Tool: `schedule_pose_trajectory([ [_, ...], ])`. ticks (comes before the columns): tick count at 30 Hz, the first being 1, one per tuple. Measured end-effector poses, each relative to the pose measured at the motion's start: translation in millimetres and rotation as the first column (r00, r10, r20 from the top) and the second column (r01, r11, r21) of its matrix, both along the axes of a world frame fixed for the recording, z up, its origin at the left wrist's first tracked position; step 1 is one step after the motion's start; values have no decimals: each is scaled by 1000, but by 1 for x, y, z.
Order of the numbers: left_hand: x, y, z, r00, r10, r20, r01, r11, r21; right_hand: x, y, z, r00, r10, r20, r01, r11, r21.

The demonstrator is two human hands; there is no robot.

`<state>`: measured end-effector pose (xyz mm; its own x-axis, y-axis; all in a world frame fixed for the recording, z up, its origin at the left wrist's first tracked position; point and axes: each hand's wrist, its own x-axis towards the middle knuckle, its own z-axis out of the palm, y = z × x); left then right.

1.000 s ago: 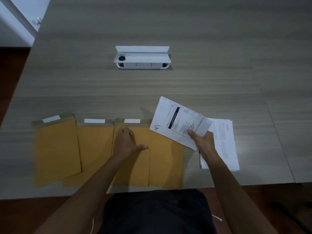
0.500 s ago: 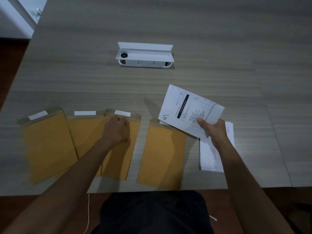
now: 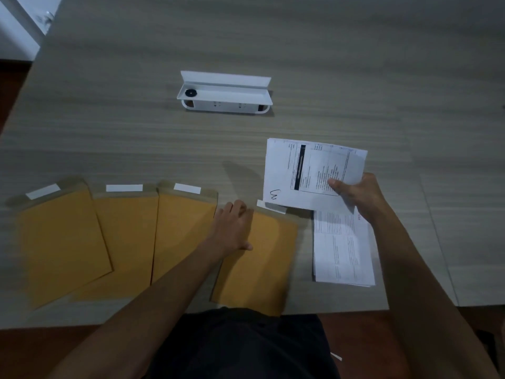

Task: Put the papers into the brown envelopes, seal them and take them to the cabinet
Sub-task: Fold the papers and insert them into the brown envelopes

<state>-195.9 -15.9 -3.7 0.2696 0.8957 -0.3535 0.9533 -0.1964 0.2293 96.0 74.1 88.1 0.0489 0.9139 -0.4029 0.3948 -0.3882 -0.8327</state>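
Several brown envelopes lie side by side along the table's near edge, flaps up with white seal strips: the leftmost envelope, a second envelope, a third envelope and the rightmost envelope. My left hand rests on the upper left corner of the rightmost envelope, fingers toward its flap. My right hand pinches a printed sheet by its lower right part and holds it above that envelope's flap. A stack of printed papers lies to the right of the envelopes, partly under the held sheet.
A white open box with a small black round piece inside sits mid-table, beyond the envelopes. The grey wood-grain table stretches far and right. A white cabinet corner shows at the top left. My dark-clothed lap is below the table's edge.
My left hand left the third envelope and moved right onto the rightmost one. My right hand turned the printed sheet more upright and kept it over that envelope's flap.
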Motion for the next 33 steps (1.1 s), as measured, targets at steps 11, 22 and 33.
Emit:
schedule_pose_trajectory([
  [11,6,6,-6,1000,3,-4,-3,999,39,6,22,-1,980,87,178,-83,996,-29],
  [22,5,3,-4,999,27,27,-27,999,27,-23,46,-3,800,411,437,-402,908,-118],
  [33,6,-2,-1,985,114,130,-117,993,13,-45,85,12,549,669,502,-622,728,-290],
])
